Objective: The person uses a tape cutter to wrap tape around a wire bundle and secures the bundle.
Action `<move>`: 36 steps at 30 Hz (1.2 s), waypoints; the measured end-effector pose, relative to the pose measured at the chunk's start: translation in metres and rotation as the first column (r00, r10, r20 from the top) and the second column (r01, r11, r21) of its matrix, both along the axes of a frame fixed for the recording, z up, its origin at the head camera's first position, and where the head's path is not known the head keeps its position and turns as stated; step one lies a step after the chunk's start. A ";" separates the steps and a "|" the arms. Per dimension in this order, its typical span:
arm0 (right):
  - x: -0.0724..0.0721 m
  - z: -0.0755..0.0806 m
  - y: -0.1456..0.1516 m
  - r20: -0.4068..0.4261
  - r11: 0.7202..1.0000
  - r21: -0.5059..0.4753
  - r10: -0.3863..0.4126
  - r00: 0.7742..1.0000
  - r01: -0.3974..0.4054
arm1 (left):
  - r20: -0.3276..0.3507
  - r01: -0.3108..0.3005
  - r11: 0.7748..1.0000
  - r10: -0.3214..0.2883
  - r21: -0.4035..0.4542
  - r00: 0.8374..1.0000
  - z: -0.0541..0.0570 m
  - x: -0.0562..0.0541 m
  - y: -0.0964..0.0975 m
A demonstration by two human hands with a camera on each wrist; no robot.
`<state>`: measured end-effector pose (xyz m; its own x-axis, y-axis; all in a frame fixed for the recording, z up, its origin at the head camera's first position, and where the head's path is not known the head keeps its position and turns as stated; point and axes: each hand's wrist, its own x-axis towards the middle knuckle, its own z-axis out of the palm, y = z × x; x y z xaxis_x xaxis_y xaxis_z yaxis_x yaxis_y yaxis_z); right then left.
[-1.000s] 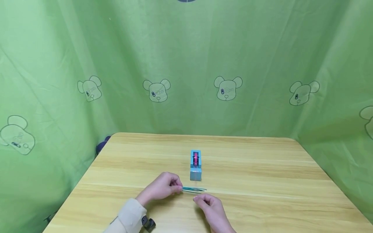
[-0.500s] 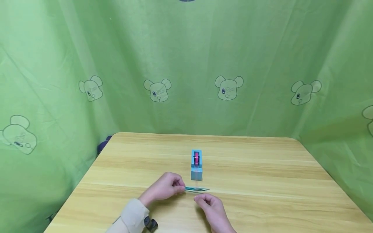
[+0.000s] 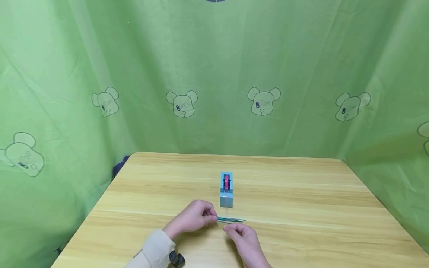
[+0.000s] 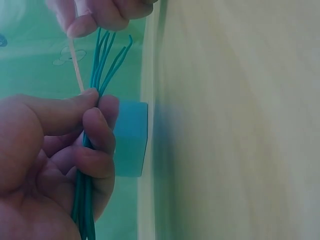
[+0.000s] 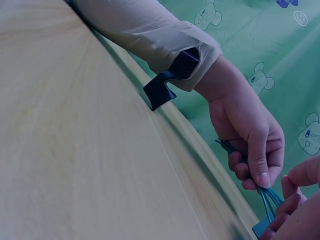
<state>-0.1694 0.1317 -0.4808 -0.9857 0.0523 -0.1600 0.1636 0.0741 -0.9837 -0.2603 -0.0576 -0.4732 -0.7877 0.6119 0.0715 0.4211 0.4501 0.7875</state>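
Observation:
My left hand point(image 3: 196, 216) grips a bundle of thin teal wires point(image 3: 232, 220), fingers curled round it. In the left wrist view the wires point(image 4: 86, 200) run through the palm, and their loose ends fan out past the thumb. A narrow pale strip of tape point(image 4: 76, 65) stretches from the left thumb tip to the right hand point(image 4: 107, 12). Thumb and forefinger of my right hand point(image 3: 246, 240) pinch that strip, close to the wire ends. Just beyond the wires stands a blue tape dispenser point(image 3: 226, 201) with a pink roll; a faint strip hangs from its front.
The wooden table point(image 3: 301, 193) extends to both sides, with a green curtain point(image 3: 214, 56) behind it and at its sides. A black strap mount point(image 3: 177, 258) sits on the left wrist. Something dark purple point(image 3: 118, 168) shows past the table's left edge.
My left hand has moved slightly right and nearer to me with the wires, bringing their ends closer to the right hand. The right hand has barely moved.

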 end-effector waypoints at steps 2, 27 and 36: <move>0.000 0.000 0.000 -0.003 1.000 -0.006 -0.002 1.000 0.002 | 0.003 0.000 1.000 0.000 0.001 1.000 0.000 0.000 0.001; -0.001 -0.001 0.001 -0.001 1.000 -0.003 0.011 1.000 -0.011 | -0.010 -0.003 1.000 0.003 0.017 1.000 0.003 0.010 0.011; 0.001 0.002 0.001 0.007 1.000 -0.005 0.008 1.000 -0.008 | -0.010 -0.022 1.000 0.022 0.023 1.000 0.006 0.014 0.015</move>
<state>-0.1683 0.1327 -0.4785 -0.9850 0.0441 -0.1667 0.1695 0.0709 -0.9830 -0.2461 -0.0430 -0.4677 -0.8001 0.5925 0.0933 0.4194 0.4414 0.7933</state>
